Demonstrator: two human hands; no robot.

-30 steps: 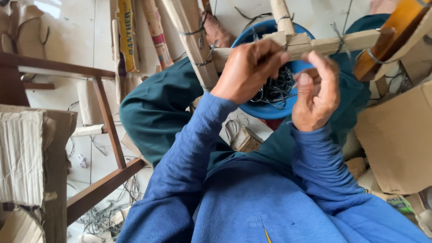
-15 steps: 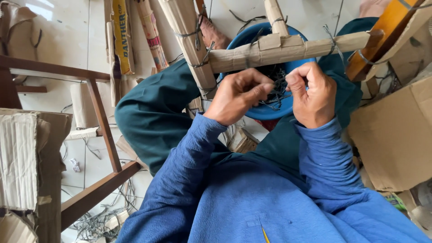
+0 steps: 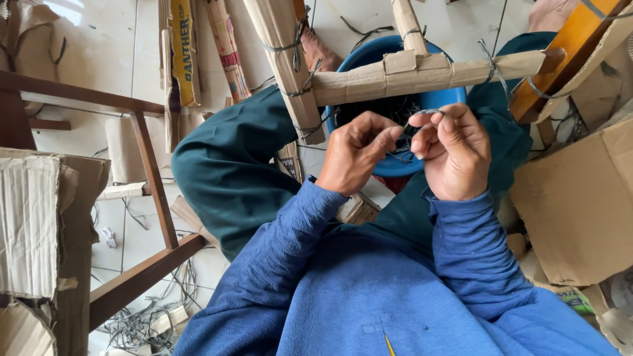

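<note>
Both your hands have dropped from the cardboard-wrapped rail: left hand and right hand now pinch one wire tie together, lifted above the blue basin, ready for binding.

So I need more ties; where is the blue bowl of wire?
In the head view, the blue bowl sits upper centre, under the cardboard-wrapped bar, just beyond the left hand and right hand.

A thin dark wire tie is pinched between the fingertips of the right hand, with the left hand just beside it. The tie is short and bent. Below both grips sits a blue bowl with a tangle of dark ties inside.
</note>
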